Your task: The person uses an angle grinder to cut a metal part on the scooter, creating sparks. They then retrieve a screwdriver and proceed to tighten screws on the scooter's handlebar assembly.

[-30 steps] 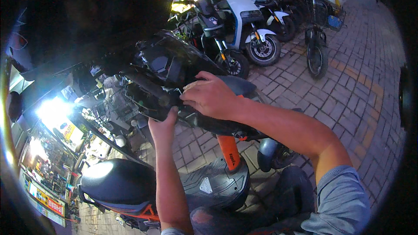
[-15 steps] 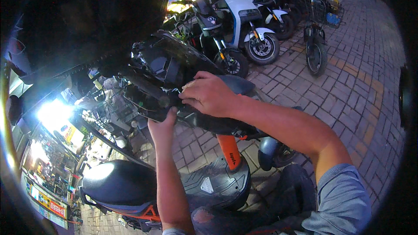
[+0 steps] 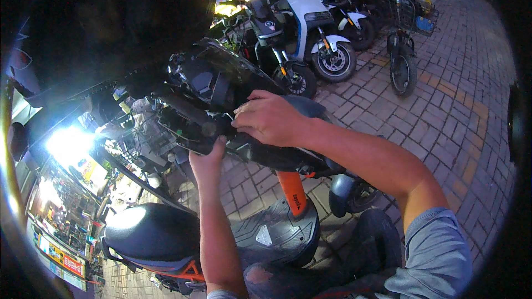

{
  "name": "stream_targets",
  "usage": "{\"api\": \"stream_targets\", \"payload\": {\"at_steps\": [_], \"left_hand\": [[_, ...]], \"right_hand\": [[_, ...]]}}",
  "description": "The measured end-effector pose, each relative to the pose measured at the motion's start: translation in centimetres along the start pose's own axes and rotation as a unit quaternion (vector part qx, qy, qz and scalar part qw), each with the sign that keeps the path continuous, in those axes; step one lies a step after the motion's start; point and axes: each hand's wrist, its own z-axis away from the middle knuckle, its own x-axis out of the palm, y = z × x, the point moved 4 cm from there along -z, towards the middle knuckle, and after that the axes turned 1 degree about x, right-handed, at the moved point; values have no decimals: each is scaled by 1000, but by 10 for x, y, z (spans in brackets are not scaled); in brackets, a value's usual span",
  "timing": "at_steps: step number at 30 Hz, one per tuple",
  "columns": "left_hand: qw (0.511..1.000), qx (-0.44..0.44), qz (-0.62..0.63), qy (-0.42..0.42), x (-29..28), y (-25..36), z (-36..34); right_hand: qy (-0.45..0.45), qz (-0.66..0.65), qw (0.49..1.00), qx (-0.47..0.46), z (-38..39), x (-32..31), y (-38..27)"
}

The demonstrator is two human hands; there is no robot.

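Note:
The black front housing (image 3: 244, 147) of an electric scooter lies under both my hands. My left hand (image 3: 208, 159) is closed around its near edge, thumb on top and the other fingers hidden below. Over the same housing, my right hand (image 3: 270, 120) is bent in a pinch. Between its fingertips there may be something thin and small, too dark to name. A round dark knob-like end (image 3: 209, 128) shows just left of those fingertips. Below the hands, an orange stem (image 3: 291, 192) runs down to the black footboard (image 3: 277, 235).
The scooter's dark seat (image 3: 152, 232) bulges at the lower left. A large black shape (image 3: 111, 27) covers the upper left. Beyond the hands stand a white scooter (image 3: 310, 14) and a bicycle (image 3: 402, 50) on brick paving (image 3: 454, 133). A bright lamp (image 3: 71, 141) glares at left.
My right hand has shifted very slightly to the right, its fingers still pinched. The left hand keeps its place on the housing.

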Motion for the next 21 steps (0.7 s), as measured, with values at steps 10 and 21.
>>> {"api": "stream_targets", "payload": {"at_steps": [10,21], "left_hand": [[1000,-13,-12,1,-1,3,1],[1000,-9,21,-12,0,-1,0]], "right_hand": [[-27,-15,998,51,-7,2,3],[-70,-8,997,45,-2,2,2]]}}
